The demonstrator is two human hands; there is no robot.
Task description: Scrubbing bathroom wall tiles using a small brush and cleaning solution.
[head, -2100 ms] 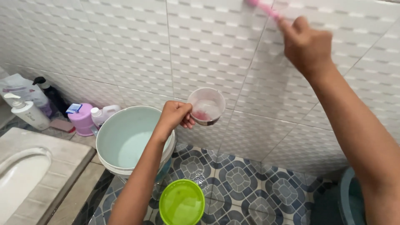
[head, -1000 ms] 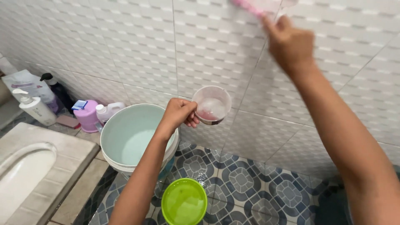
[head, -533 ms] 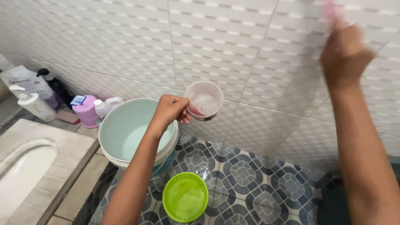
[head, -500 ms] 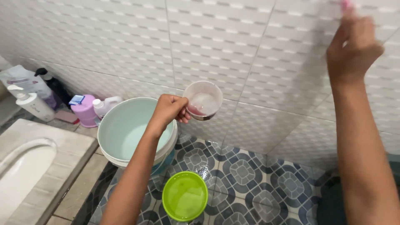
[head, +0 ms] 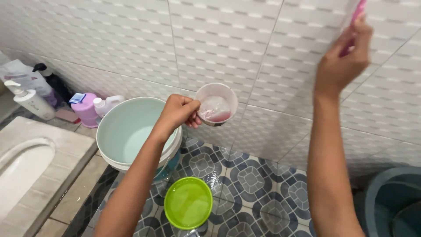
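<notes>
White ribbed wall tiles: right hand clamps pink brush, handle steep, near upper right corner; left hand grips small cup lower-left.

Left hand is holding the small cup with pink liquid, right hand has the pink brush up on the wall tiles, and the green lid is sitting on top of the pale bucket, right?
Not quite. The green lid lies on the patterned floor in front of the pale bucket, which stands open, as the head view shows. The rest holds: the left hand holds the small cup with pink liquid, and the right hand has the pink brush up on the wall tiles.
</notes>
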